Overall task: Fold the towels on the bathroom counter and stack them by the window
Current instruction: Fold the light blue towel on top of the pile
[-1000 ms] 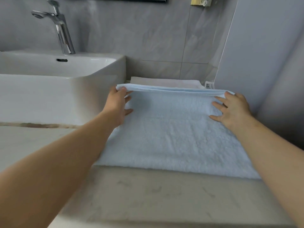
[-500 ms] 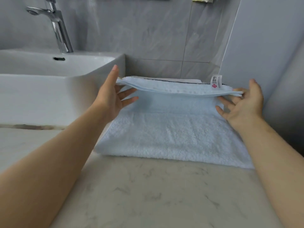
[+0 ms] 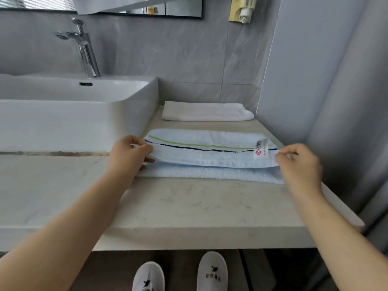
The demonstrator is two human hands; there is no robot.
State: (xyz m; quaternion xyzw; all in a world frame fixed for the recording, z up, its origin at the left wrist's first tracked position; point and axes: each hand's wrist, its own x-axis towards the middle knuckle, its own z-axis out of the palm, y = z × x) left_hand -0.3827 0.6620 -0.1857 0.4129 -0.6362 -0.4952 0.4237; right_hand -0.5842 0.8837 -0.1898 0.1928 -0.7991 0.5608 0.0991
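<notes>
Counted two towels on the counter: one blue towel, laid crosswise just right of the basin, and one white towel, folded flat behind it near the back wall, apart from it across a strip of bare stone. Counted two stripes along the blue towel's upper layer, one green and one dark, plus one label near its right end.

Counted two hands, both on the blue towel. Found the left hand with fingers curled, pinching the left end of the upper layer, thumb on top and fingers beneath. Found the right hand curled likewise, pinching the right end. Saw the upper layer raised a little off the lower, the lower flat on the stone.

Noted one faucet, one mirror, one dispenser on the wall, and two slippers on the floor below the counter edge.

Could not read the label's print: too small. Lost the left fingertips partly under the fold. Saw mirror and dispenser cut off at the top, basin cut off at the left, one slipper cut off at the bottom.

Looked into the basin: one overflow slot on the far wall, floor hidden behind the near rim, so could not tell of any contents.
</notes>
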